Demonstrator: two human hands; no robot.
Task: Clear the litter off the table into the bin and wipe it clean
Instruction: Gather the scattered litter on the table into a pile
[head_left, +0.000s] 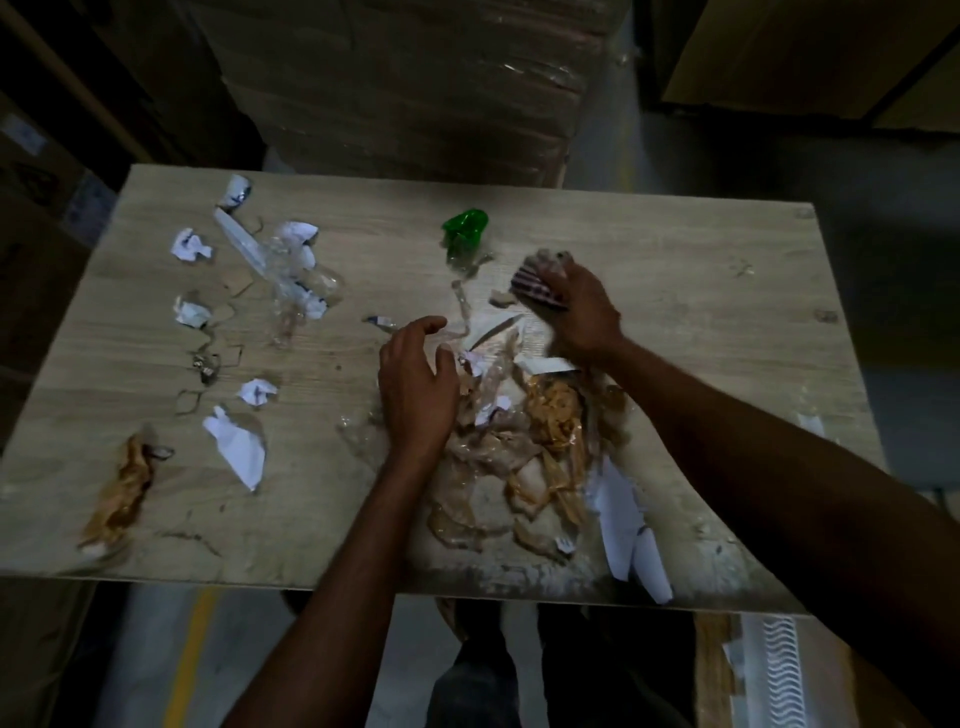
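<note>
Litter covers the wooden table (675, 249). A heap of brown tape, clear plastic and paper scraps (524, 441) lies in front of me. My left hand (415, 384) rests on the heap's left side with fingers loosely curved, holding nothing that I can see. My right hand (582, 306) grips a striped cloth (535, 283) pressed on the table behind the heap. A crushed green plastic piece (465, 228) lies just beyond it. Crumpled white papers (189, 244) and clear wrap (291, 270) are scattered over the left half.
A brown tape wad (122, 493) lies near the front left edge. White paper sheets (628, 530) hang over the front edge on the right. Wrapped cardboard boxes (405, 88) stand behind the table. The bin is not in view.
</note>
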